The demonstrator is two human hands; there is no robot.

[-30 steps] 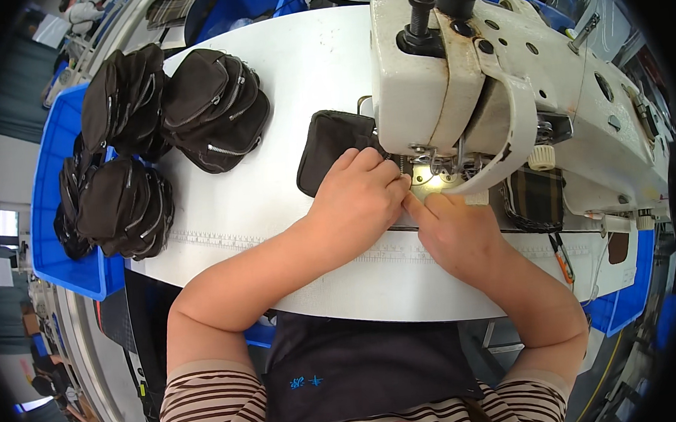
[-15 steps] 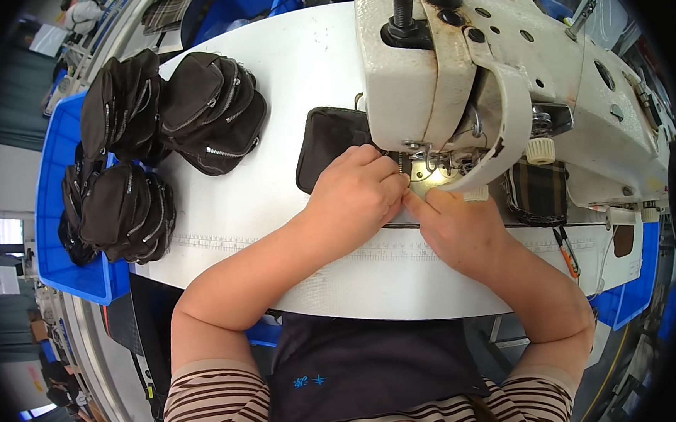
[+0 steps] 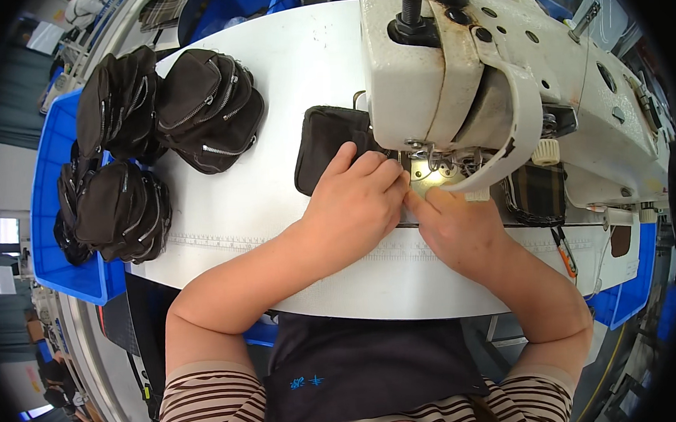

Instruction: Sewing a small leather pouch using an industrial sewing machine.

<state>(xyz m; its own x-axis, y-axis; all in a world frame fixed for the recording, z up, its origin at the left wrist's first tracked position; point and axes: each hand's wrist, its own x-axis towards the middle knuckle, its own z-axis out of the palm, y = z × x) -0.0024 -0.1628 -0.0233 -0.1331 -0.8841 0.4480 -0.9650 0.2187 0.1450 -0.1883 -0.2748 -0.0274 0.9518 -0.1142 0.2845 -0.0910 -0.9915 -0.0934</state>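
A dark brown fabric bag panel [image 3: 322, 146] with rounded corners lies flat on the white table, its right side under the sewing machine head [image 3: 415, 82]. My left hand [image 3: 360, 198] rests over the panel's near right part, thumb and fingers pinched on its edge and the index finger raised. Beside it, my right hand [image 3: 463, 226] is closed, its fingertips meeting the left ones just left of the lit metal needle plate [image 3: 432, 173]. What the right fingertips pinch is hidden. The presser foot area lies just beyond the hands.
Stacked dark brown zippered bags [image 3: 204, 111] stand at the left, some over a blue bin [image 3: 59, 205]. A plaid-lined piece [image 3: 536, 193] lies right of the machine. An orange-handled cutter [image 3: 565, 253] is near the right forearm. A ruler strip [image 3: 224, 243] runs along the table.
My left index finger has lifted from the panel. Both hands stay at almost the same place by the needle plate, and the view has shifted slightly.
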